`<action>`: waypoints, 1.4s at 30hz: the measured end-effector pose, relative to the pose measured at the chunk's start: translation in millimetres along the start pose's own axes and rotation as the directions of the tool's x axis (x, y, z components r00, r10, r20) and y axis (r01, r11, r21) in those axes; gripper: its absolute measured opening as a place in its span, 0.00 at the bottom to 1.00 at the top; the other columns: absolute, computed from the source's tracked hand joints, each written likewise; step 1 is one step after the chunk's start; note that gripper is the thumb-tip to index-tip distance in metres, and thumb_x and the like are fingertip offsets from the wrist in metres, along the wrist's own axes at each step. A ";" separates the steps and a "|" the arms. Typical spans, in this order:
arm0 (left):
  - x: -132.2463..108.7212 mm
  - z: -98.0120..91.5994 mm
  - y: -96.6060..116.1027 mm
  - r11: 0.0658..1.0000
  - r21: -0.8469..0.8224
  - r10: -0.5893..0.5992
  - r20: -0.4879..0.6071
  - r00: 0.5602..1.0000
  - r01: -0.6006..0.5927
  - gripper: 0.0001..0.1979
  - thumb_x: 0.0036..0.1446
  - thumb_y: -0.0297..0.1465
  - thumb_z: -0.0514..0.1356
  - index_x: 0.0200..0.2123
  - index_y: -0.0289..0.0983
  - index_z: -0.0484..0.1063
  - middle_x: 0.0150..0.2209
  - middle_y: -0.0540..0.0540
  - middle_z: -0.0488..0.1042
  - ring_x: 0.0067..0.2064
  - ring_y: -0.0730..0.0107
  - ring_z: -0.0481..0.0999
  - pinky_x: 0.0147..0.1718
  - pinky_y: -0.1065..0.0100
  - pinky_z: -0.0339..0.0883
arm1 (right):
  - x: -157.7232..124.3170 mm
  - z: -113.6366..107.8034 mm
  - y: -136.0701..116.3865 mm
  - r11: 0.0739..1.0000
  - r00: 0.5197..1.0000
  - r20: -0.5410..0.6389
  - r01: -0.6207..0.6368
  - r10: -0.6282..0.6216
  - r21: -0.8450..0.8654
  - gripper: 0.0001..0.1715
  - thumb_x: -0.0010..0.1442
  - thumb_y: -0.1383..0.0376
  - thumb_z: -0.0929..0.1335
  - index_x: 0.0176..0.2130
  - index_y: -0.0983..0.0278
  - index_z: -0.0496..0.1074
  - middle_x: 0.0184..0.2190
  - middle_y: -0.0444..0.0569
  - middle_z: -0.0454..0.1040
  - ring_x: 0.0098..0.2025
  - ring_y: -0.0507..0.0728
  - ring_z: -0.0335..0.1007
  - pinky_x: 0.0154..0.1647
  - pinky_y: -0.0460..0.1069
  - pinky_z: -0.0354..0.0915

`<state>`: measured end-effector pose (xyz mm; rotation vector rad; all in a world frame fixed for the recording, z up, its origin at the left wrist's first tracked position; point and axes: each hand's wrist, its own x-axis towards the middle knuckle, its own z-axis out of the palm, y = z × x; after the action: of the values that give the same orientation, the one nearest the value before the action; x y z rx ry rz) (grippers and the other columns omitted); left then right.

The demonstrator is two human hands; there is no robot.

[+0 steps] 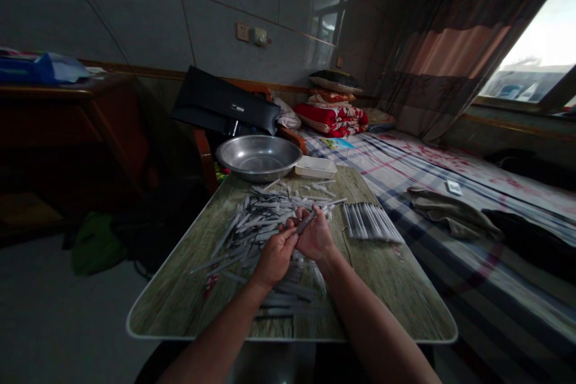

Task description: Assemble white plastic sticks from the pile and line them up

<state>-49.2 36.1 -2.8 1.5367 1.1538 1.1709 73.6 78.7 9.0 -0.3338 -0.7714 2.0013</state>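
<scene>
At 11 o'clock from the left hand [275, 257] and right hand [318, 239], a steel basin [258, 156] shows its shiny bottom, and at 12 sits a white plastic tray [315, 168], its contents unclear. Both stand at the far end of a wood-grain table [166, 306], with a plaid-sheeted bed [382, 162] at 2 o'clock. Over the table's middle the hands are together, fingers closed on a slim greyish pen-like tube [305, 223], with a heap of pale tubes [261, 216] at 10 o'clock and dark-tipped pens [371, 222] lined up at 3.
</scene>
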 end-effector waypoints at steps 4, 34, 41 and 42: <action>-1.4 0.1 3.1 1.000 -0.014 -0.027 -0.018 0.999 0.027 0.18 0.59 0.35 0.55 0.47 0.34 0.76 0.44 0.41 0.79 0.49 0.57 0.75 0.50 0.60 0.65 | -0.1 -1.1 -0.5 1.000 1.000 -0.015 0.005 -0.006 -0.019 0.21 0.57 0.45 0.61 0.31 0.59 0.65 0.27 0.46 0.73 0.36 0.60 0.71 0.40 0.56 0.65; 7.9 -6.7 4.7 0.958 0.274 0.111 -0.068 0.991 -0.089 0.16 0.60 0.37 0.54 0.45 0.39 0.77 0.41 0.43 0.80 0.45 0.57 0.77 0.49 0.60 0.65 | 12.1 -13.6 -18.2 0.723 0.820 -0.258 0.248 -0.511 -0.645 0.17 0.57 0.52 0.66 0.27 0.62 0.71 0.22 0.42 0.66 0.25 0.52 0.60 0.28 0.46 0.57; 4.9 -11.7 5.1 0.897 0.395 0.253 -0.092 0.963 -0.198 0.11 0.58 0.37 0.57 0.39 0.38 0.77 0.39 0.43 0.78 0.42 0.60 0.76 0.44 0.64 0.66 | -22.1 17.4 -63.9 -0.008 0.977 0.005 0.003 -0.215 -1.000 0.14 0.56 0.68 0.64 0.20 0.63 0.70 0.18 0.42 0.66 0.24 0.51 0.59 0.29 0.47 0.53; 4.2 -11.9 5.2 0.887 0.404 0.274 -0.072 0.959 -0.223 0.11 0.58 0.37 0.58 0.38 0.39 0.77 0.38 0.44 0.78 0.41 0.61 0.76 0.44 0.64 0.66 | -31.1 22.4 -68.4 -0.026 0.989 0.021 0.017 -0.146 -1.000 0.13 0.56 0.69 0.63 0.23 0.63 0.73 0.19 0.42 0.68 0.24 0.52 0.61 0.29 0.46 0.54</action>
<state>-59.4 40.3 5.2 1.9877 1.3683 1.2733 124.7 68.8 67.7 -1.1908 -2.1025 0.8270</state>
